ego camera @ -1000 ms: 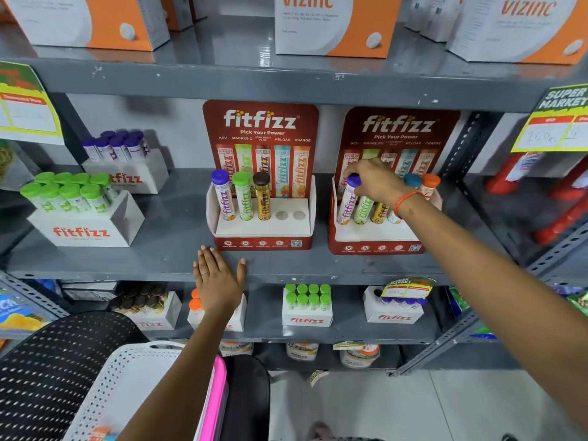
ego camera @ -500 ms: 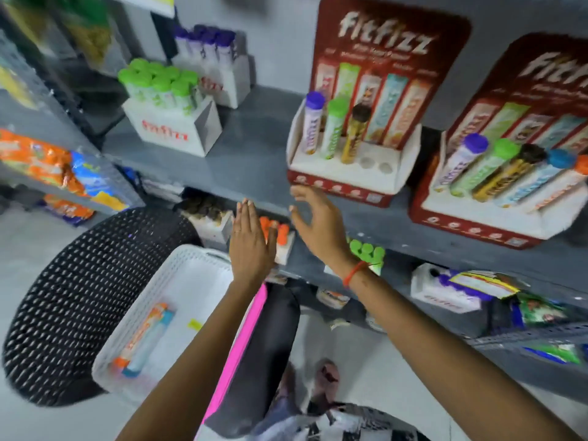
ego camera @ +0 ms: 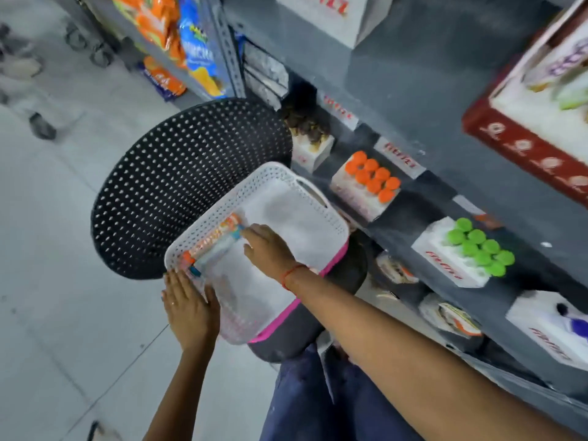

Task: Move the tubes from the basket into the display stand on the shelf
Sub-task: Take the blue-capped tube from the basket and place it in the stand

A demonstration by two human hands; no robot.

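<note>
A white perforated basket [ego camera: 318, 218] sits on a stool below the shelf. Two tubes lie side by side along its left wall: an orange-capped tube [ego camera: 211, 238] and a blue-capped tube [ego camera: 216, 251]. My right hand [ego camera: 270, 251] reaches down into the basket, fingers apart, with the fingertips at the far end of the blue-capped tube. My left hand [ego camera: 191, 308] lies flat and open against the basket's near left corner. The red and white display stand [ego camera: 521, 148] shows only partly, blurred, at the upper right on the shelf.
A black perforated chair back [ego camera: 178, 186] stands left of the basket. The lower shelf carries white boxes of orange-capped tubes [ego camera: 370, 179] and green-capped tubes [ego camera: 477, 249]. Snack bags [ego camera: 178, 36] hang at the upper left. Grey tiled floor [ego camera: 63, 249] lies to the left.
The view has swung down from the shelf to the basket. My right hand left the stand and dropped into the basket beside the tubes. My left hand moved from the shelf edge to the basket's corner.
</note>
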